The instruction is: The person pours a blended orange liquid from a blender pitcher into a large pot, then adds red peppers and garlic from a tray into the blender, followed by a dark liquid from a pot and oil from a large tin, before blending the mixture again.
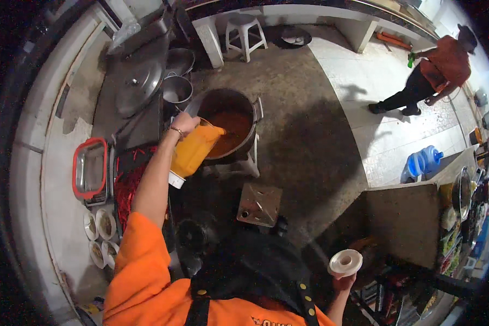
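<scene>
My left hand grips a blender jar filled with orange liquid, fingers wrapped round its handle side. The jar is tipped, its white bottom end toward me and its mouth over a large deep pot. Reddish-brown liquid lies in the pot, and orange liquid shows at the jar's mouth. Low on the right, my right hand holds a round white lid from below, away from the pot. Most of that hand's fingers are hidden under the lid.
A white stand is under the pot. Left are a grey pot lid, a smaller pot, a red-rimmed glass dish and several bowls. A square metal-topped stool stands before me. A person walks at far right.
</scene>
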The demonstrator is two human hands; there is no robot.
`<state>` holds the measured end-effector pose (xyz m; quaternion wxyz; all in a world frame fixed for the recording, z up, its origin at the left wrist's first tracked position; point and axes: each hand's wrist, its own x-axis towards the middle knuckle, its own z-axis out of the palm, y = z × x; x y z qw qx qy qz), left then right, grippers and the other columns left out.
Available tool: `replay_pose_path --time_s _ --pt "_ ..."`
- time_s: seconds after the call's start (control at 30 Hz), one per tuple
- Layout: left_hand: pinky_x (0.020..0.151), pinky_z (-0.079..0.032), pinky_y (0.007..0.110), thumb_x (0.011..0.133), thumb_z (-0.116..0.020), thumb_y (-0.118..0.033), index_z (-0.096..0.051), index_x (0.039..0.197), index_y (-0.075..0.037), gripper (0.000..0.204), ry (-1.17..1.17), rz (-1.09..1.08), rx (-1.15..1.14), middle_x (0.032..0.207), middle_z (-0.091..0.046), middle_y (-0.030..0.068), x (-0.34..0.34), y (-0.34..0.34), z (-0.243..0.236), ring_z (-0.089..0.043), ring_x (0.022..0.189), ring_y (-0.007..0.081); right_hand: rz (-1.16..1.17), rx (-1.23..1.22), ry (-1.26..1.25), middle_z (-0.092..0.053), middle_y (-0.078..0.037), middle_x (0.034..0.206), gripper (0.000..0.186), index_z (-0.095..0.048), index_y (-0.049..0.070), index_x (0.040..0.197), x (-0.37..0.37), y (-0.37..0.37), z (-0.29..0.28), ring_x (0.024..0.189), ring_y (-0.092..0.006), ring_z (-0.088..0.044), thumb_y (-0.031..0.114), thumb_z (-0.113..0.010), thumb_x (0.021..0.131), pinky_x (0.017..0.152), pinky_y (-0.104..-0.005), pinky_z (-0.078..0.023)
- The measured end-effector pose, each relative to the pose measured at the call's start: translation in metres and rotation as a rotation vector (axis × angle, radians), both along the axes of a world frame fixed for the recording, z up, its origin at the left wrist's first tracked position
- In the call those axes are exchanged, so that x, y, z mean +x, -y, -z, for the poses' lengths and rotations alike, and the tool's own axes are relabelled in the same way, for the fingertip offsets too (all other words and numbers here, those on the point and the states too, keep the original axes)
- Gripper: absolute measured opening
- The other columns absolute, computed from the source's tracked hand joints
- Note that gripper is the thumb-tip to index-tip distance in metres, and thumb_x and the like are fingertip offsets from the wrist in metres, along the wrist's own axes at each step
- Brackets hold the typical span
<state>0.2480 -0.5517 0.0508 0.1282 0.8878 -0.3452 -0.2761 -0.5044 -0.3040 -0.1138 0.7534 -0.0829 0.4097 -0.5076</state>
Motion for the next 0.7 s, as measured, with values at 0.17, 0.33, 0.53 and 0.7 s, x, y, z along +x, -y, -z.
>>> replay_pose_path --time_s 0.17,0.33,0.53,0.7 --pt "0.057 -0.049 0.041 0.075 -0.056 -0.032 -0.065 0.072 0.004 0.037 0.162 0.255 0.092 0.069 -0.062 0.0216 0.021 0.04 0.02 -0.062 0.062 0.0315 0.062 -0.042 -0.021 -0.053 -0.007 0.123 0.056 -0.045 0.009 0.128 -0.007 -0.003 -0.004 0.11 -0.0244 -0.052 0.047 -0.046 0.087 0.092 -0.0432 -0.044" --pt "0.084 -0.047 0.04 0.074 -0.06 -0.032 -0.067 0.089 0.003 0.039 0.339 0.363 0.283 0.1 -0.063 0.0243 0.0 0.065 0.015 -0.061 0.095 0.0352 0.126 -0.011 -0.257 -0.054 -0.009 0.119 0.052 -0.045 0.009 0.126 -0.01 -0.012 -0.004 0.099 -0.0265 -0.057 0.045 -0.044 0.088 0.077 -0.0472 -0.051" --pt "0.083 -0.05 0.039 0.073 -0.063 -0.031 -0.068 0.096 -0.002 0.037 0.463 0.625 0.396 0.102 -0.064 0.0196 -0.058 0.078 0.01 -0.062 0.097 0.0321 0.181 -0.05 -0.135 -0.053 -0.008 0.122 0.052 -0.045 0.011 0.128 -0.011 -0.028 -0.02 0.105 -0.0277 -0.056 0.046 -0.042 0.089 0.085 -0.0472 -0.048" --pt "0.078 -0.052 0.041 0.077 -0.056 -0.023 -0.069 0.091 -0.005 0.027 0.582 0.889 0.424 0.097 -0.066 0.0169 -0.065 0.068 0.042 -0.065 0.09 0.0301 0.365 0.105 0.098 -0.054 -0.01 0.116 0.054 -0.042 0.008 0.128 -0.027 -0.057 -0.002 0.088 -0.0249 -0.059 0.045 -0.041 0.09 0.065 -0.0393 -0.053"
